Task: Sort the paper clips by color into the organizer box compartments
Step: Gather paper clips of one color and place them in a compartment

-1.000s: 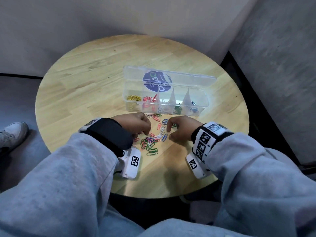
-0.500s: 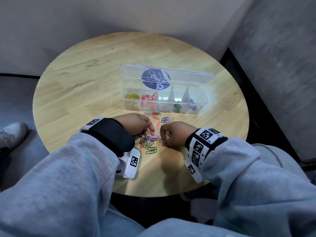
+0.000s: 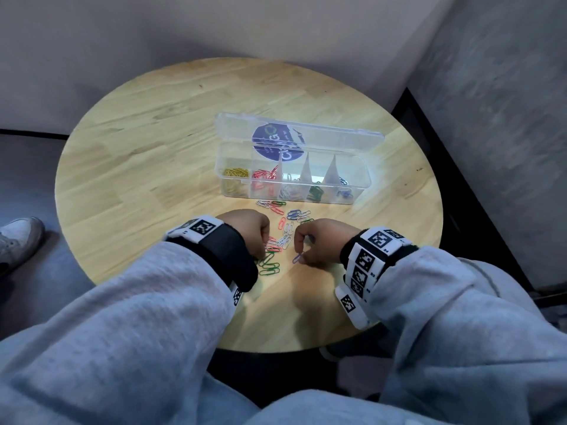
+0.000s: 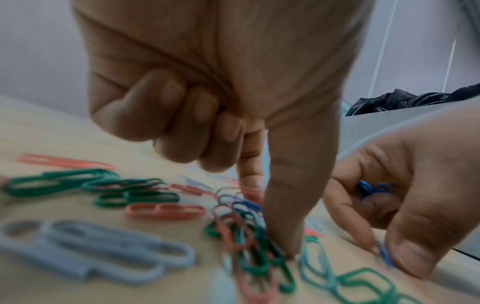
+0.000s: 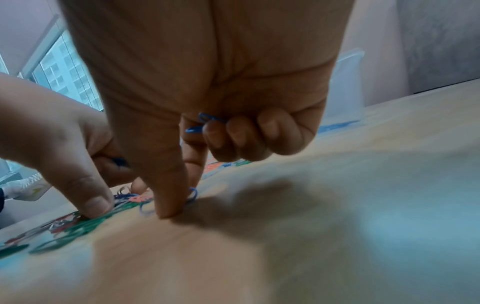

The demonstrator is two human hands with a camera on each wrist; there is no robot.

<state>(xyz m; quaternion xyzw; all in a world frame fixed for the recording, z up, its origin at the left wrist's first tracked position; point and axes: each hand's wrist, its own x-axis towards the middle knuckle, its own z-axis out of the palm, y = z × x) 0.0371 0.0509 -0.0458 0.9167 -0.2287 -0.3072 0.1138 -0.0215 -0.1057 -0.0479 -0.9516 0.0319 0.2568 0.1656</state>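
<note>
Pinching a blue paper clip (image 3: 297, 258) against the bench (image 3: 153, 167) with thumb and forefinger of the right hand (image 3: 322, 240), other blue clips (image 5: 205, 123) tucked under its curled remaining fingers (image 5: 249, 133). Lying just left of that hand's palm, at the near right edge of the loose pile (image 3: 282, 234), long axis slanting from near-left to far-right. Closer to the right hand by far. Left hand (image 3: 245, 228) just left of the pile, thumb pressed down among green and red clips, three fingers clenched into the palm; whether anything is held inside, cannot tell. Organizer box (image 3: 362, 179) farther off, beyond the pile, lid open; blue compartment at its right end, so likely a carry far and slightly right.
</note>
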